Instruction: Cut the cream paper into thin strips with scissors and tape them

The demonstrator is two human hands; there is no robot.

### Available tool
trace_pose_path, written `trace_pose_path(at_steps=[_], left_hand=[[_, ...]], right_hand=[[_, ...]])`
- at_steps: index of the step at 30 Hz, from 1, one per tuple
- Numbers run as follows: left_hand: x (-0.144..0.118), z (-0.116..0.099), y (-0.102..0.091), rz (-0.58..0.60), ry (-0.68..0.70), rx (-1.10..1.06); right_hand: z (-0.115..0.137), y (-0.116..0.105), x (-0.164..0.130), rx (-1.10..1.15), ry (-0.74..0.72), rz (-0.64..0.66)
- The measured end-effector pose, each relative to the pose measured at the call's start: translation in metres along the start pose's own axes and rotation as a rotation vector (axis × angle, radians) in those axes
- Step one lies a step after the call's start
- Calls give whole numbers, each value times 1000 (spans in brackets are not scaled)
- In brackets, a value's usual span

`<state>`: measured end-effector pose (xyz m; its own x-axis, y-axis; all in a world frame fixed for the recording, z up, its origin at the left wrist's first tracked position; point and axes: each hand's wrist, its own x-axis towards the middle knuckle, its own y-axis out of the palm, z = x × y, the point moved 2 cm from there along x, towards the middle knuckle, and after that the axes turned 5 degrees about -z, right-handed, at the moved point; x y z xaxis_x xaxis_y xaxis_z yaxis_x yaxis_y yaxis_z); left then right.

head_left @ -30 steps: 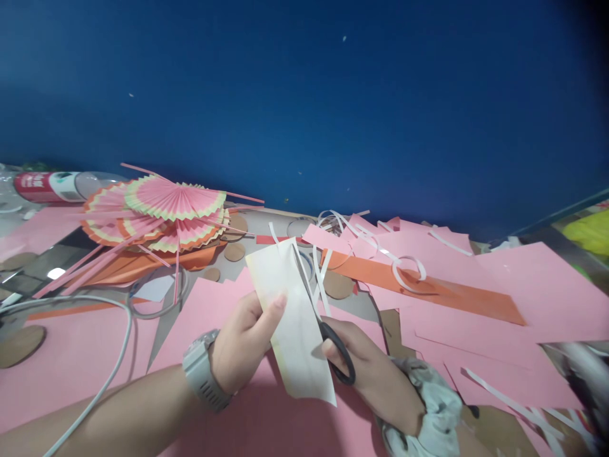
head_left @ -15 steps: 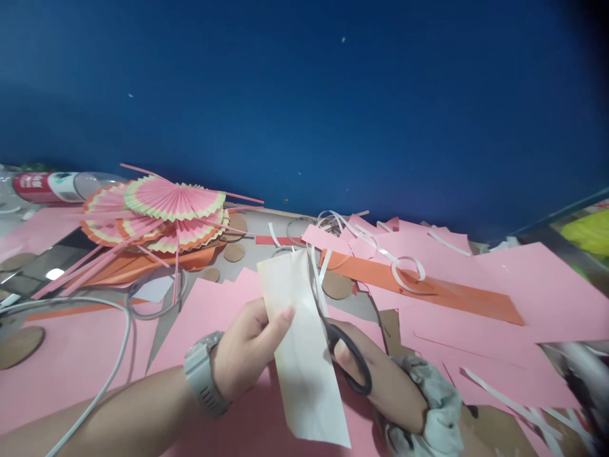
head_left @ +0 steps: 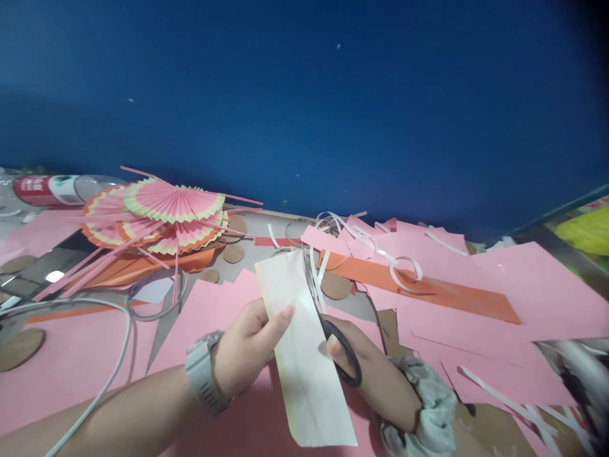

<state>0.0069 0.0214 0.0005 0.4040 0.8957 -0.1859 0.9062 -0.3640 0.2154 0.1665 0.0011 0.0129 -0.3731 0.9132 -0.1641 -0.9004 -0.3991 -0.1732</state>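
Between my two hands a long white paper strip [head_left: 309, 374] with a yellowish left edge slants toward me. My left hand [head_left: 252, 343] pinches its left side, thumb on top and fingers underneath. In my right hand [head_left: 366, 355] is a pair of black-handled scissors [head_left: 349, 365], my thumb through one loop. Its blades lie along the strip's right edge near the far end, partly hidden by the paper. Narrow white offcuts [head_left: 321, 270] lie beside the blades.
Pink paper sheets [head_left: 476, 285] cover much of the table, with an orange strip [head_left: 428, 289] at right. Pleated pink paper fans [head_left: 176, 206] and a bottle [head_left: 52, 189] lie at back left. A white cable [head_left: 124, 343] crosses the left; a blue wall [head_left: 304, 108] rises behind.
The scissors and my right hand have shifted slightly left against the strip. The strip's near end has swung a little to the right. My left hand keeps the same grip.
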Motion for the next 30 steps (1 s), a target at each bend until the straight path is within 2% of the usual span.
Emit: trace_pose_path(at_steps=[10,19,22,26,28,30], left_hand=[[1,-2,0,-10,24,6],[-1,0,2,-13,-4,-100],[-2,0,-1,-81,18,-83],[-1,-3,-7,-288,53,-25],[0,-4,-7,-309,57,-6],[1,-4,-7,-284,48,8]], right_hand=[[-2,2,2,262,46,22],[-2,2,4,210,59,4],[-1,2,4,163,92,29],[0,2,3,120,129,71],[2,1,3,91,107,69],[3,0,2,45,67,44]])
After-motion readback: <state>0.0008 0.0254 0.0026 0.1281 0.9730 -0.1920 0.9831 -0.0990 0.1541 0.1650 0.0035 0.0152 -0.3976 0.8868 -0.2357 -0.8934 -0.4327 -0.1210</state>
